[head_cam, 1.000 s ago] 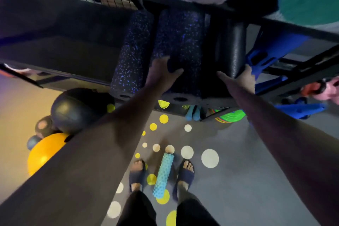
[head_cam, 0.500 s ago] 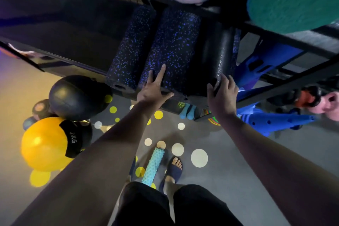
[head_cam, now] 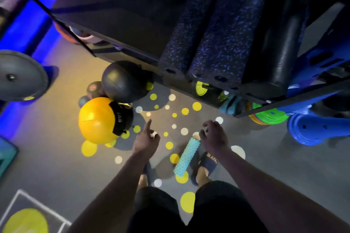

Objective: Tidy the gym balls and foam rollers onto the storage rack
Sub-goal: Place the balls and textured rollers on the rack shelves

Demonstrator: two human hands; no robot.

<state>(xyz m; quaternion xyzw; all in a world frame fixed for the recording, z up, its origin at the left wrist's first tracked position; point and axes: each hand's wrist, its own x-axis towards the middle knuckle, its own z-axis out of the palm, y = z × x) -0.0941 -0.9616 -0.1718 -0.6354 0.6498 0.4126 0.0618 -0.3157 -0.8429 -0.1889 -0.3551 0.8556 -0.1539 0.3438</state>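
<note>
Two black foam rollers with blue speckles (head_cam: pixel 223 39) and a plain black roller (head_cam: pixel 282 43) lie side by side on the dark storage rack shelf (head_cam: pixel 121 24). A bumpy teal foam roller (head_cam: pixel 186 157) lies on the floor between my feet. A yellow and black gym ball (head_cam: pixel 98 120) and a larger black ball (head_cam: pixel 123 81) sit on the floor to the left, under the shelf edge. My left hand (head_cam: pixel 146 140) hangs above the floor with loose fingers, empty. My right hand (head_cam: pixel 214 136) hovers over the teal roller's far end, fingers loosely curled, holding nothing.
A grey ball (head_cam: pixel 19 75) sits at the far left. Smaller balls (head_cam: pixel 93 89) lie behind the yellow one. Blue plastic pieces (head_cam: pixel 318 128) and stacked coloured discs (head_cam: pixel 269 117) stand at the right, below the rack. The grey floor carries yellow and white dots.
Both hands have left the rollers on the shelf and dropped toward the floor. The view has tilted down and back from the rack.
</note>
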